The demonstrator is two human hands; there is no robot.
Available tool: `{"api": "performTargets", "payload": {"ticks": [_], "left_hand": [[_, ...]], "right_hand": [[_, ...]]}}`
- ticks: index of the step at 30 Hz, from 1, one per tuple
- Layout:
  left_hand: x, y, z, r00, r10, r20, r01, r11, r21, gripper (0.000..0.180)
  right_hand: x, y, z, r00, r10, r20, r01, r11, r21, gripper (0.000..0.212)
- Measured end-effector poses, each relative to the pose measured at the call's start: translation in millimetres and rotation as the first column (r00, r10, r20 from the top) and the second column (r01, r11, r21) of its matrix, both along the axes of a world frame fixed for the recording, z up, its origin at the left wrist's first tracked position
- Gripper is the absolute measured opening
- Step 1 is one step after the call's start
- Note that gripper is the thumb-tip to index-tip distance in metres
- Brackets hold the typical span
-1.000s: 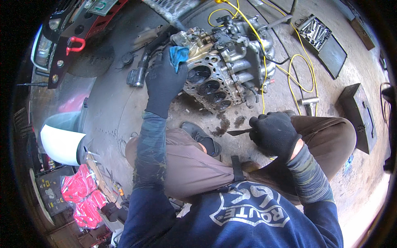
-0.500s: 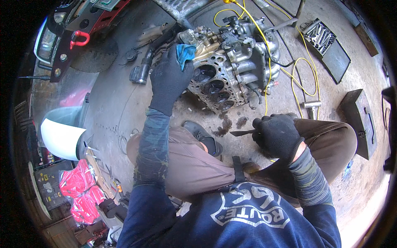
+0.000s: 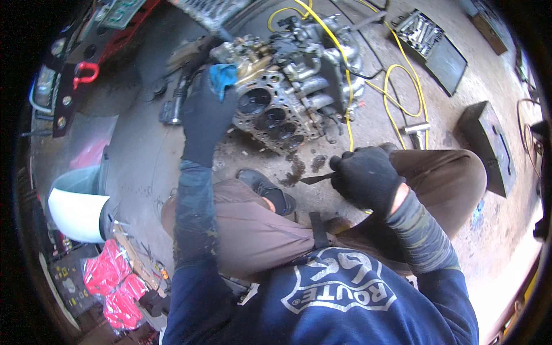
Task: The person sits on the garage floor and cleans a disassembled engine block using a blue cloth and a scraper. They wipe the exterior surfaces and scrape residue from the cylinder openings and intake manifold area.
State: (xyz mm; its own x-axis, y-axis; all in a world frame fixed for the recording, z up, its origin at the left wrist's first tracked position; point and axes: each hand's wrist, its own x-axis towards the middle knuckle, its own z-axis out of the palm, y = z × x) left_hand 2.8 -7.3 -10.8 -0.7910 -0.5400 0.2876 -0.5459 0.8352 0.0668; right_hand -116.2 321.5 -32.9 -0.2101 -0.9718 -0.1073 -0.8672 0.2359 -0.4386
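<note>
Facing the engine (image 3: pixel 287 92), the worker has a blue rag (image 3: pixel 223 79) bunched in the gloved left hand (image 3: pixel 208 112), up at the engine's left edge; whether that hand touches metal, I cannot tell. The gloved right hand (image 3: pixel 365 178) is wrapped around a dark flat blade (image 3: pixel 316 179) on the near side of the engine, its tip clear of it. The two hands are well apart. Over the last second the view has swung a little, but rag and blade have hardly shifted against the engine, so the work looks to be at much the same point, the blade idle. A yellow cord (image 3: pixel 350 121) runs across the engine's right side, and an open box of wrenches (image 3: pixel 445 63) lies farther right of it
</note>
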Motion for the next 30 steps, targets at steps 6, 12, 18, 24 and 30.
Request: {"api": "performTargets", "payload": {"ticks": [6,12,18,24,30], "left_hand": [[-1.9,7.3,4.2,1.000,0.028,-0.005,-0.028,1.000,0.003,0.066],[-0.9,4.7,3.6,0.999,0.034,0.012,-0.034,0.998,0.047,0.070],[-1.6,3.3,2.6,1.000,0.008,-0.011,-0.008,0.999,0.054,0.066],[-3.5,7.5,7.6,1.000,0.008,-0.014,-0.007,0.998,0.062,0.060],[-3.2,8.0,7.4,0.998,-0.017,-0.057,0.023,0.994,0.105,0.058]], "right_hand": [[1.2,2.7,-7.2,0.999,-0.032,0.039,0.033,0.999,-0.040,0.010],[2.2,2.2,-9.9,0.999,-0.041,0.029,0.041,0.999,-0.006,0.012],[1.7,1.9,-10.1,0.999,-0.037,0.020,0.037,0.999,0.003,0.013],[1.3,1.1,-7.4,0.999,-0.025,0.034,0.025,1.000,-0.003,0.012],[1.5,-1.5,-7.5,1.000,-0.007,0.009,0.007,1.000,0.027,0.013]]}}
